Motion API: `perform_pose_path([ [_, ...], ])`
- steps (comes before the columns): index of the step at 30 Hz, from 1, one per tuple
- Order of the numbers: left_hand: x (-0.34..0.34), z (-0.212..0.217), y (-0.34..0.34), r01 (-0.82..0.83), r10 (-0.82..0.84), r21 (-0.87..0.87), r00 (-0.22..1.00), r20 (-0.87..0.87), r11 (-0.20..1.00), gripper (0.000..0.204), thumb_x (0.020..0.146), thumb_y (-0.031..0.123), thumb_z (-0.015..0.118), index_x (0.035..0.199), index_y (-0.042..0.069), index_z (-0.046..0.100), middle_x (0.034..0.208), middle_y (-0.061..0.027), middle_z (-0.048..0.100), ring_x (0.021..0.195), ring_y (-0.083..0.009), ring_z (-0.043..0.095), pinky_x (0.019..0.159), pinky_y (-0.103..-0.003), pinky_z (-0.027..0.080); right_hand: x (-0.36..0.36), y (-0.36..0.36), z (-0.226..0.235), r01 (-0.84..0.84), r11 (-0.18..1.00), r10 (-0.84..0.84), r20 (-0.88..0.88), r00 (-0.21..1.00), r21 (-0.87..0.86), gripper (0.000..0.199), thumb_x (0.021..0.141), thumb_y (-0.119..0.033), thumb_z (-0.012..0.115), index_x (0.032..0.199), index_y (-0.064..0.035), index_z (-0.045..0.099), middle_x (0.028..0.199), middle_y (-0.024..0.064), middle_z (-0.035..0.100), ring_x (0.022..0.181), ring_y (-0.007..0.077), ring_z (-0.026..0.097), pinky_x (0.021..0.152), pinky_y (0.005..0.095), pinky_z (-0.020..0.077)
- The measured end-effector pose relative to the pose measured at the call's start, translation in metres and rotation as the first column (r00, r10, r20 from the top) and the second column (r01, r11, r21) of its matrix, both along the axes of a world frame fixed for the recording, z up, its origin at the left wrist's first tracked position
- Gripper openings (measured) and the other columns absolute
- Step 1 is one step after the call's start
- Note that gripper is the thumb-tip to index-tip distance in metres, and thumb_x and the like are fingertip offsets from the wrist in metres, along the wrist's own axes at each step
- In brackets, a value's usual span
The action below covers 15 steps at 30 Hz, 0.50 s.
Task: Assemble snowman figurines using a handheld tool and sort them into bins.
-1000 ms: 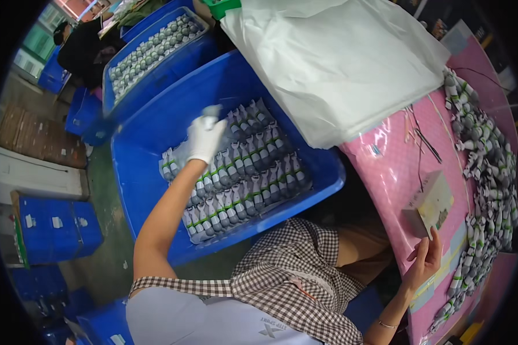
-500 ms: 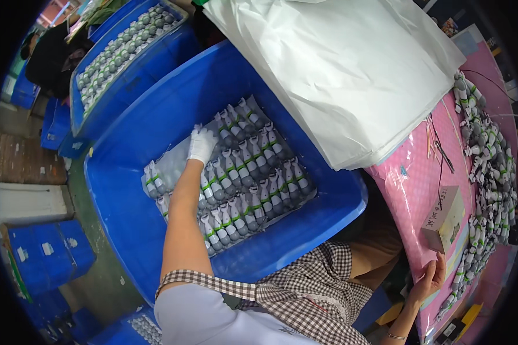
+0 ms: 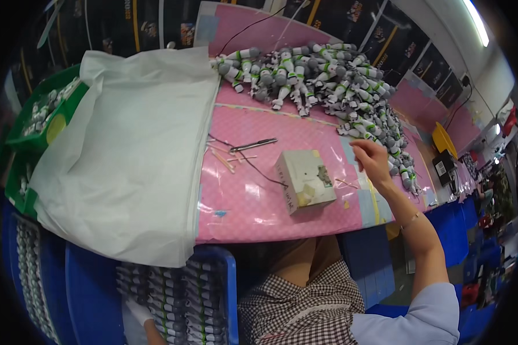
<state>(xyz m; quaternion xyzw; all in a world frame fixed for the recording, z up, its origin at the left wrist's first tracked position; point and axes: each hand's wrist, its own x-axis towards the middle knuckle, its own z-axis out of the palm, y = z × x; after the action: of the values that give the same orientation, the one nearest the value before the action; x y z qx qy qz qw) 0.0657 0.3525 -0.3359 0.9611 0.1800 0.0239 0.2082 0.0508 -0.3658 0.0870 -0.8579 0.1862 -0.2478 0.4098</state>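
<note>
My right hand [image 3: 372, 162], bare, is raised over the pink table by the near edge of a heap of small grey-and-white figures with green bands [image 3: 334, 80]. Its fingers are loosely bent and apart, with nothing visible in them. My left hand [image 3: 139, 312], in a white glove, is low at the left in a blue tub [image 3: 231, 287]. Rows of the same figures [image 3: 167, 299] lie in that tub beside it. The left fingertips are too unclear to tell whether they hold anything.
A stack of white sheets [image 3: 126, 149] covers the table's left part and overhangs the tub. A small cardboard box [image 3: 305, 181], black tweezers [image 3: 253, 145] and cotton swabs [image 3: 221, 161] lie on the pink table [image 3: 253, 207]. Green bins [image 3: 69, 98] stand far left, a yellow container [image 3: 443, 140] far right.
The view has swung from the tub toward the table and heap. My right hand has moved from the table's edge by the box up to the heap. My left hand is still in the tub.
</note>
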Motion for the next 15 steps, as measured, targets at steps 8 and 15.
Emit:
perform_pose_path([
  [8, -0.017, 0.1, -0.038, -0.184, 0.25, -0.205, 0.897, 0.365, 0.961, 0.034, 0.078, -0.002, 0.057, 0.112, -0.004, 0.056, 0.108, -0.0198, 0.06, 0.101, -0.0321, 0.057, 0.09, -0.038, 0.044, 0.195, -0.061, -0.053, 0.068, 0.83, -0.031, 0.077, 0.997, -0.554, 0.039, 0.075, -0.016, 0.066, 0.112, -0.008, 0.06, 0.11, 0.0188, 0.054, 0.102, 0.037, 0.053, 0.082, 0.0443, 0.0478],
  [15, -0.025, 0.241, -0.115, -0.151, 0.277, -0.355, 0.9, 0.337, 0.922, 0.035, 0.08, 0.012, 0.063, 0.112, -0.002, 0.06, 0.108, -0.0187, 0.063, 0.101, -0.0312, 0.059, 0.092, -0.037, 0.044, 0.183, -0.085, -0.058, 0.069, 0.794, 0.078, 0.213, 0.974, -0.604, 0.018, 0.08, -0.009, 0.056, 0.096, -0.0054, 0.063, 0.079, 0.0127, 0.062, 0.071, 0.025, 0.062, 0.068, 0.0378, 0.0505],
])
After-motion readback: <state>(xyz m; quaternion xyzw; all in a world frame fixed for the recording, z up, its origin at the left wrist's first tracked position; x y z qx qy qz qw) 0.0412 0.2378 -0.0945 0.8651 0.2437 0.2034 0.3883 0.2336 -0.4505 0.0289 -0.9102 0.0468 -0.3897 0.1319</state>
